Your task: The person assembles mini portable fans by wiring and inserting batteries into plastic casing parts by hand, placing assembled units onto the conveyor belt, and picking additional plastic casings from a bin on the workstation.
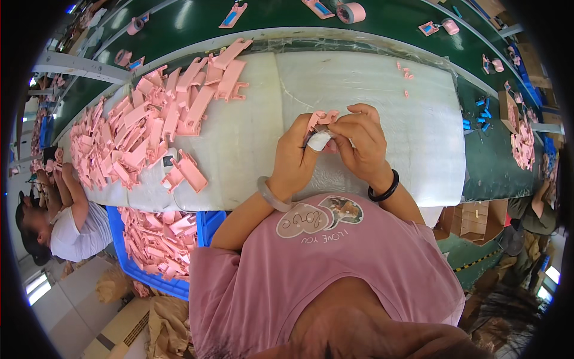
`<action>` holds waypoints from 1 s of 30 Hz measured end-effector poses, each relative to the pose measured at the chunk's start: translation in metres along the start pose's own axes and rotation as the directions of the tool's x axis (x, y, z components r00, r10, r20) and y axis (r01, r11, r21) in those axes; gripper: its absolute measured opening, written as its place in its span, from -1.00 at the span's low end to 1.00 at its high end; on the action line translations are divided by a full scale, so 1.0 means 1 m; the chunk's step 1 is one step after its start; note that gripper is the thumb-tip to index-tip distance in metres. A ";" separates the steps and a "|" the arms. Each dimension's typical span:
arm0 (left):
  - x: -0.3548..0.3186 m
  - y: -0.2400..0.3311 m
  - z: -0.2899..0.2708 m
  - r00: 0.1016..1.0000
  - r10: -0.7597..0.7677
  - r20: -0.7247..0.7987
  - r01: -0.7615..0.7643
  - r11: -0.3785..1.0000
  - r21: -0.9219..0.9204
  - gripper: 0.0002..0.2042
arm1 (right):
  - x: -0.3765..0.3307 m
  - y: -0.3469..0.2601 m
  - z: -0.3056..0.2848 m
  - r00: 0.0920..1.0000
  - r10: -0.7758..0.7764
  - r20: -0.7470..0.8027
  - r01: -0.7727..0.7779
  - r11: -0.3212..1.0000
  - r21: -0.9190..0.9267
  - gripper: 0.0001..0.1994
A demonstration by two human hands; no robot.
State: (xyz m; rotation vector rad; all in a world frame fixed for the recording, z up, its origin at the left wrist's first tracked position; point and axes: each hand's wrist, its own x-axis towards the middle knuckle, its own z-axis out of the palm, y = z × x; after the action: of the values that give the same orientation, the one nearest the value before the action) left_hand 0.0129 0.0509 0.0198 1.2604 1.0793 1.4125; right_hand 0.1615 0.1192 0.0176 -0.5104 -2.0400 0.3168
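Over the white mat: the pink part, between both hands, in front of the chest.
Left hand: curled closed round the part's left side; something white shows by its thumb.
Right hand: thumb and fingers bent in, pinching the part's right end.
Heap: pink, filling the mat's left; a white-and-grey object lies against its near side.
Small pieces: pink, mat's far right.
Blue cylinders: right of the mat.
Belt: green, beyond the mat, bearing pink and blue items.
Blue bin: near left, full of pink pieces.
Carton: near right, open; contents unclear.
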 end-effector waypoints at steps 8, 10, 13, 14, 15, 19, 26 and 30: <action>0.004 0.002 -0.001 0.997 0.022 -0.070 -0.013 0.992 0.129 -0.79 | 0.000 -0.006 0.006 0.999 0.036 -0.002 -0.036 0.998 -0.044 -0.82; 0.007 0.005 -0.008 0.982 -0.184 -0.031 0.186 0.962 0.200 -0.79 | -0.002 -0.002 0.010 0.997 0.076 0.025 -0.076 0.997 -0.026 -0.83; 0.012 0.003 -0.010 0.986 -0.159 -0.048 0.164 0.975 0.150 -0.79 | -0.002 0.006 0.011 0.996 0.084 0.006 -0.083 0.993 -0.088 -0.83; 0.012 -0.002 -0.011 0.988 -0.146 -0.054 0.153 0.976 0.153 -0.79 | -0.001 0.007 0.012 0.998 0.070 0.004 -0.069 0.994 -0.085 -0.83; 0.012 -0.011 -0.011 0.988 -0.126 -0.090 0.137 0.982 0.132 -0.79 | 0.001 0.009 0.013 0.998 0.066 0.005 -0.065 0.993 -0.093 -0.83; 0.020 -0.012 -0.017 0.959 -0.241 -0.150 0.230 0.969 -0.087 -0.80 | 0.008 0.015 0.015 0.997 0.035 0.061 -0.031 0.997 -0.073 -0.83; 0.042 -0.041 -0.047 0.945 -0.285 -0.158 0.273 0.957 -0.094 -0.87 | 0.052 0.034 0.013 0.828 0.265 0.495 -0.373 0.918 0.133 -0.86; 0.055 -0.062 -0.063 0.950 -0.253 -0.181 0.225 0.961 -0.162 -0.80 | 0.116 0.076 0.021 0.663 0.201 0.721 -0.388 0.916 0.102 -0.80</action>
State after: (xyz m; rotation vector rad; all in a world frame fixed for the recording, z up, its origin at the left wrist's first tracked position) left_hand -0.0477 0.1149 -0.0365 0.8678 1.2025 1.4216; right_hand 0.1095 0.2412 0.0639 -0.6306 -2.5887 1.1052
